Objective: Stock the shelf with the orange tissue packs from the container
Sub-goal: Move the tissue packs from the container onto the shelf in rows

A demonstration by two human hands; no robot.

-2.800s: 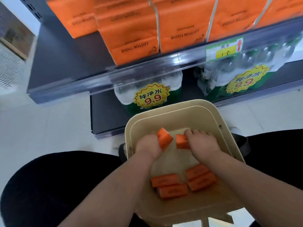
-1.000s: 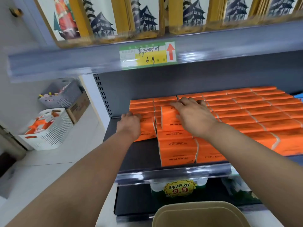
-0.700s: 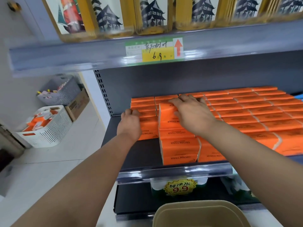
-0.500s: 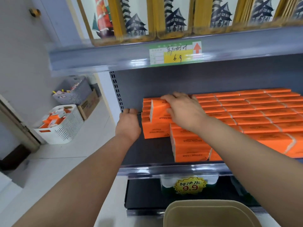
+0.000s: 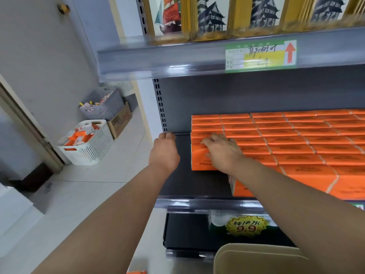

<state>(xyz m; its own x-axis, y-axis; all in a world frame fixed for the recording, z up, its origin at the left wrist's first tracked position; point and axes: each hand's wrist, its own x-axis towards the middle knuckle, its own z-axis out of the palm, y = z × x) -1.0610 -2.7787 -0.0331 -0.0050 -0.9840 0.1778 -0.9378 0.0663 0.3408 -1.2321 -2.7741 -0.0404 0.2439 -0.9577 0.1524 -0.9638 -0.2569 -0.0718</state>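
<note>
Orange tissue packs (image 5: 296, 139) fill the dark middle shelf (image 5: 183, 175) in tight rows, from its left part out to the right edge of view. My right hand (image 5: 221, 153) lies with spread fingers on the leftmost front pack (image 5: 199, 162), which stands on the shelf against the others. My left hand (image 5: 165, 151) hovers over the bare left end of the shelf, beside the packs and close to the slotted upright, and holds nothing. The beige container (image 5: 256, 258) shows only its rim at the bottom; its inside is hidden.
An upper shelf with a green-yellow price tag (image 5: 260, 54) overhangs the packs. Bottled water with a 9.9 sign (image 5: 245, 226) sits on the shelf below. On the floor to the left stand a white basket (image 5: 88, 143), a grey basket (image 5: 102, 107) and a cardboard box (image 5: 120, 121).
My right hand carried a pack leftward and set it down at the left front of the row. My left hand let go of its pack and moved left. The view swung right.
</note>
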